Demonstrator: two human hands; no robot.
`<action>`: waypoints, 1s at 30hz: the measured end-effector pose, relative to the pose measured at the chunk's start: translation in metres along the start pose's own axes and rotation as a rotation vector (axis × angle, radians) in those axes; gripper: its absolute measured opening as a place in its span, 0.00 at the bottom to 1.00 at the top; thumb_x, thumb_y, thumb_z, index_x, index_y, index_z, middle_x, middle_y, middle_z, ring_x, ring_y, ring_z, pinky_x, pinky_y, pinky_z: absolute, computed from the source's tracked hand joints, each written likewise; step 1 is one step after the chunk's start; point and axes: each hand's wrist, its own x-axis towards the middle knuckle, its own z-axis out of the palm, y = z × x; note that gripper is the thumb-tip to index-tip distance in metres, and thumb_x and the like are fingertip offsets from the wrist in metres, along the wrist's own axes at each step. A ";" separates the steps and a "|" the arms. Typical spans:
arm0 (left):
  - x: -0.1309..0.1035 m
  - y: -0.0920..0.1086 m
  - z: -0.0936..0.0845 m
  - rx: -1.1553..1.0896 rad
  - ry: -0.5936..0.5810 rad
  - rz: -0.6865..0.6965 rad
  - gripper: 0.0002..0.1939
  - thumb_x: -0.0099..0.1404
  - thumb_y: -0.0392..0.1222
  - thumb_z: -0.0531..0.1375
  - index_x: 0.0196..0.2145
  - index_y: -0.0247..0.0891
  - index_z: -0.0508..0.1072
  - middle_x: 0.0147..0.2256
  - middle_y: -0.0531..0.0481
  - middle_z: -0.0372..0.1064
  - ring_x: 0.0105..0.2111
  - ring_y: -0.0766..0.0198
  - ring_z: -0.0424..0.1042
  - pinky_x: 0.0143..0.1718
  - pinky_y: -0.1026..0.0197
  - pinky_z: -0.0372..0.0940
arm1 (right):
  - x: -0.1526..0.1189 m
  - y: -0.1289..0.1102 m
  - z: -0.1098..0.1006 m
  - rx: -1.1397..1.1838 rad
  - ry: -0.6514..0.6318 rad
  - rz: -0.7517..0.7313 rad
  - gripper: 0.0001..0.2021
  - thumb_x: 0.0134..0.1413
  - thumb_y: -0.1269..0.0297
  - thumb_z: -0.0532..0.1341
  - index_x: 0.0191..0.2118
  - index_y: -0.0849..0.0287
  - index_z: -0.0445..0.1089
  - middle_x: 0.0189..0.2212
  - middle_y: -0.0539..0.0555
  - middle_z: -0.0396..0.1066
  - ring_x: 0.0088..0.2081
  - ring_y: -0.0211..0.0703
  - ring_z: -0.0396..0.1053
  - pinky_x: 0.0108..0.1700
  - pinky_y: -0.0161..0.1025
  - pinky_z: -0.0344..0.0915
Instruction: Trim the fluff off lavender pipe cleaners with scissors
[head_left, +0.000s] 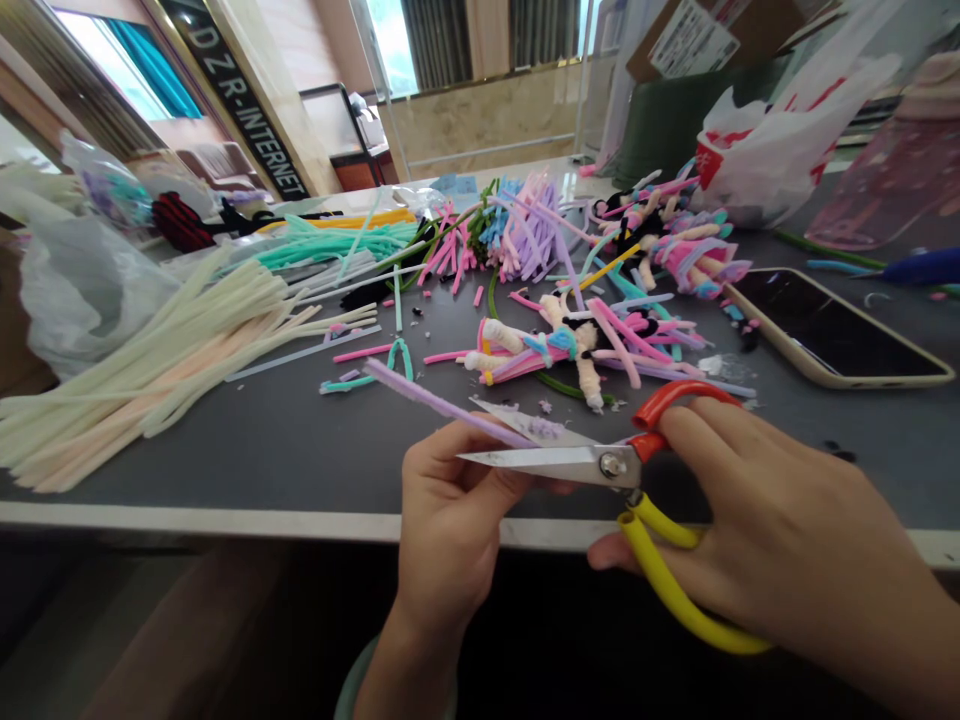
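My left hand (457,520) pinches a lilac pipe cleaner (442,402) in front of the table's near edge. The stem slants up and left from my fingers. In my right hand (780,510) is a pair of scissors (555,462) with one red and one yellow handle. Their blades are parted around the pipe cleaner, and a bit of lilac fuzz (546,428) lies against the far blade. Just beyond the scissors lies a doll-like figure (559,345) of twisted cream, blue and pink pipe cleaners.
Pale pipe cleaners (150,370) lie in a bundle at left, with mint ones (337,240) behind. Short lilac pieces (536,230) are heaped at the back. A phone (832,325), a white plastic bag (772,160) and a pink bottle (885,170) occupy the right. Cut scraps litter the grey table (300,450).
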 end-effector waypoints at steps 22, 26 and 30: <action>0.001 0.000 0.000 0.009 0.018 -0.021 0.06 0.50 0.33 0.74 0.24 0.42 0.83 0.22 0.55 0.78 0.22 0.62 0.77 0.27 0.62 0.77 | 0.005 -0.002 -0.001 0.040 0.030 -0.011 0.19 0.62 0.49 0.47 0.31 0.57 0.64 0.21 0.58 0.70 0.20 0.51 0.71 0.18 0.43 0.60; 0.002 -0.001 0.000 0.012 0.013 -0.017 0.07 0.52 0.31 0.73 0.24 0.43 0.83 0.22 0.55 0.78 0.21 0.63 0.77 0.27 0.62 0.77 | 0.005 -0.002 -0.001 0.059 0.034 -0.033 0.24 0.64 0.43 0.45 0.31 0.56 0.64 0.20 0.55 0.68 0.20 0.48 0.71 0.17 0.42 0.58; 0.001 0.000 0.000 -0.021 -0.009 -0.023 0.07 0.52 0.30 0.72 0.25 0.43 0.83 0.22 0.56 0.79 0.22 0.65 0.78 0.27 0.66 0.76 | 0.006 -0.004 -0.001 0.043 0.047 -0.036 0.28 0.64 0.38 0.41 0.31 0.57 0.64 0.21 0.56 0.69 0.21 0.47 0.72 0.18 0.42 0.59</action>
